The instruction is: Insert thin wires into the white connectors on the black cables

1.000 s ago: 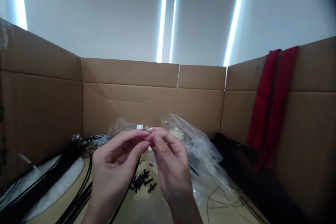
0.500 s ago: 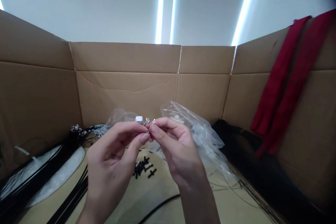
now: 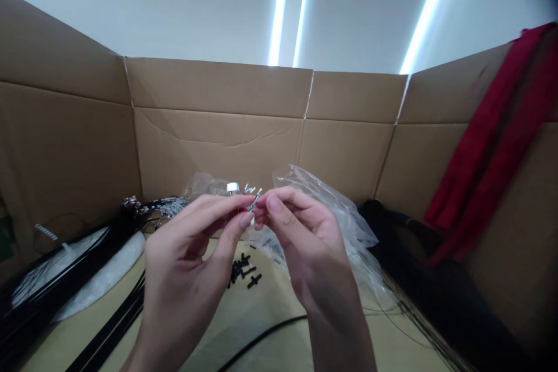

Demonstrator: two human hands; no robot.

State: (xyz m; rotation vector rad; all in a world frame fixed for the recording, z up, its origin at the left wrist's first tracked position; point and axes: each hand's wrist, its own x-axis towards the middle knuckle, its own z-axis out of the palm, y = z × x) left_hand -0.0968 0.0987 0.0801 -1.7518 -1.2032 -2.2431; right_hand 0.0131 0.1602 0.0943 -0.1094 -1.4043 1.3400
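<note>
My left hand (image 3: 192,267) is closed in a pinch on several thin coloured wires with bare, silvery tips. One green wire (image 3: 253,203) slants up between my two hands. My right hand (image 3: 309,232) is also closed, its thumb and forefinger pressed together beside that wire; what lies between them is too small to make out. A white connector (image 3: 232,188) shows just above my left forefinger. Below the hands, small black cross-shaped pieces (image 3: 244,270) lie in a loose pile on the table (image 3: 270,290).
Cardboard walls (image 3: 218,133) enclose the table. Clear plastic bags (image 3: 340,221) stand behind my right hand. Bundled black cables (image 3: 87,279) with metal-tipped ends lie at left. A single black cable (image 3: 265,334) crosses the front. Red cloth (image 3: 488,151) hangs over the right wall.
My right fingertips have drawn slightly apart from my left ones, and the green wire now shows between them. The view has shifted a little.
</note>
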